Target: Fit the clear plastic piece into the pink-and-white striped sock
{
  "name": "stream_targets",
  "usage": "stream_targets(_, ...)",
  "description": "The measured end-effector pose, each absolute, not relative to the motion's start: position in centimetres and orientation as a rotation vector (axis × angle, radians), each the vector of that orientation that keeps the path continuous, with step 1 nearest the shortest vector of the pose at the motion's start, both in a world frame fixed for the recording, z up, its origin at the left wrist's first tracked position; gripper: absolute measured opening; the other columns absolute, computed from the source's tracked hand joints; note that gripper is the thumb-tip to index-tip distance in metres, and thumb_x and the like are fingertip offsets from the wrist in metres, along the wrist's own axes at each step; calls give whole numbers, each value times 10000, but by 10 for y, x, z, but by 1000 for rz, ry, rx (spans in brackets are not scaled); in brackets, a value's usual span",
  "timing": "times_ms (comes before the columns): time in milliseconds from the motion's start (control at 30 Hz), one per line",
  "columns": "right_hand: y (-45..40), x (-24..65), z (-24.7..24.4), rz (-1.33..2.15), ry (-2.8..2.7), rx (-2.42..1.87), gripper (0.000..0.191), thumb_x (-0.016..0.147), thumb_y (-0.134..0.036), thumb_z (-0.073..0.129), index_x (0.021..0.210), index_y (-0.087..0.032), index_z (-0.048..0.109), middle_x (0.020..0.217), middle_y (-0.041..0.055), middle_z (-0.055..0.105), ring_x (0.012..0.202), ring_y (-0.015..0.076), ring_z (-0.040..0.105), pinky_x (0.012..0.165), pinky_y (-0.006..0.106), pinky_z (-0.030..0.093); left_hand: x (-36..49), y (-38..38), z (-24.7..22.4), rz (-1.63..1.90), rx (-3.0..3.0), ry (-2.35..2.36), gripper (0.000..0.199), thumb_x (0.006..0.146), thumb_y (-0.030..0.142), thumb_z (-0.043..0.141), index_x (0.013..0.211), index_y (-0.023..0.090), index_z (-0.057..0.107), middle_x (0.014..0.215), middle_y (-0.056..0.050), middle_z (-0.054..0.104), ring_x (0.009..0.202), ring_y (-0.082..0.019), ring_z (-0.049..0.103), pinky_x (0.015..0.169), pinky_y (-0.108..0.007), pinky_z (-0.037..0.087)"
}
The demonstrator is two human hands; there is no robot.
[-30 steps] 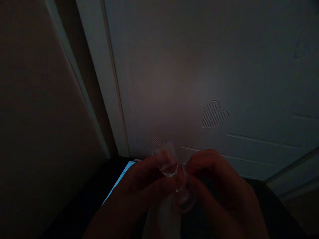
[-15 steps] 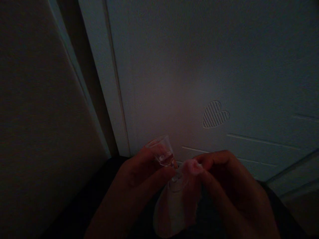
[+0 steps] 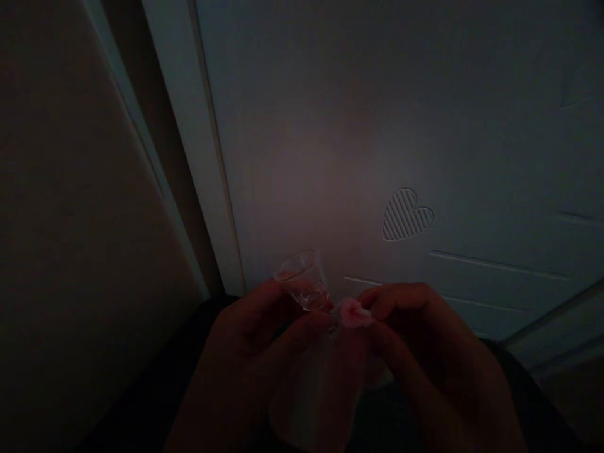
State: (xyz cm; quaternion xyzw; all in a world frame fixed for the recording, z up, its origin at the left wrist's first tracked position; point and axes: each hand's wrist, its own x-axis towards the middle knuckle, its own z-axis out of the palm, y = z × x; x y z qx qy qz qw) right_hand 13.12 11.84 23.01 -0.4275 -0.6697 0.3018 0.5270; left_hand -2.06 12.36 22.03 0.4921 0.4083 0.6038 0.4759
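Note:
In dim light, my left hand (image 3: 264, 352) pinches a small clear glass (image 3: 304, 280) near its narrow lower end, the wide mouth tilted up and left. My right hand (image 3: 425, 346) has thumb and forefinger closed on a bunched pink part of a striped pink-and-white cloth (image 3: 325, 390). That bunch touches or nearly touches the lower end of the glass, beside my left thumb. From there the cloth hangs down between both hands. Whatever part of the glass lies below my left fingertips is mostly hidden.
A pale panel, perhaps a door (image 3: 321, 145), stands upright just ahead, with a striped heart (image 3: 406, 215) and straight grooves pressed into it. A plain brownish surface (image 3: 70, 251) rises on the left. Dark clothing shows below my hands.
My right hand has shifted slightly left, bringing the bunched cloth closer to my left fingertips. The hanging cloth has swung left, and the glass has tipped a little.

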Motion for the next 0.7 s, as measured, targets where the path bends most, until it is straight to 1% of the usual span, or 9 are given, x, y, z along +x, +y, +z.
stream_targets(100, 118, 133, 228, 711, -1604, -1038, 77, 778, -254, 551, 828, -227, 603, 746, 3, 642, 661, 148, 639, 528, 212, 519, -22, 122, 221, 1509, 1273, 973, 91, 696, 180, 662, 741, 258, 645, 724, 81, 657, 714, -97, 603, 622, -150, 463)
stream_targets(233, 118, 133, 229, 726, -1615, -1043, 185, 768, -250, 573, 949, -281, 599, 792, -13, 645, 717, 159, 642, 579, 231, 537, -20, 119, 223, 1503, 1255, 959, 106, 728, 186, 636, 789, 272, 641, 734, 90, 660, 733, -86, 602, 627, -133, 450)
stream_targets(300, 118, 133, 232, 732, -1644, -1018, 177, 778, -221, 557, 930, -294, 611, 820, -20, 649, 711, 146, 637, 587, 225, 536, -19, 118, 224, 1491, 1236, 950, 86, 722, 204, 643, 775, 270, 636, 726, 90, 655, 723, -89, 601, 634, -143, 455)
stream_targets(433, 116, 133, 237, 686, -1709, -944, 149, 794, -192, 522, 841, -267, 643, 828, -14, 658, 681, 125, 633, 558, 189, 523, -15, 115, 226, 1508, 1170, 980, 67, 707, 198, 656, 742, 242, 620, 722, 74, 638, 718, -97, 599, 651, -162, 455)
stream_targets(567, 115, 133, 240, 636, -1737, -926, 192, 817, -183, 469, 826, -259, 645, 792, -14, 659, 642, 110, 627, 541, 171, 515, -14, 115, 225, 1523, 1198, 961, 82, 681, 186, 677, 714, 241, 627, 685, 77, 626, 635, -76, 575, 599, -148, 444)
stream_targets(700, 115, 133, 241, 642, -1769, -914, 164, 801, -178, 486, 802, -246, 635, 758, -17, 654, 610, 103, 618, 519, 165, 508, -16, 116, 225, 1511, 1166, 955, 78, 681, 177, 670, 707, 236, 626, 679, 74, 623, 581, -70, 549, 562, -151, 434)
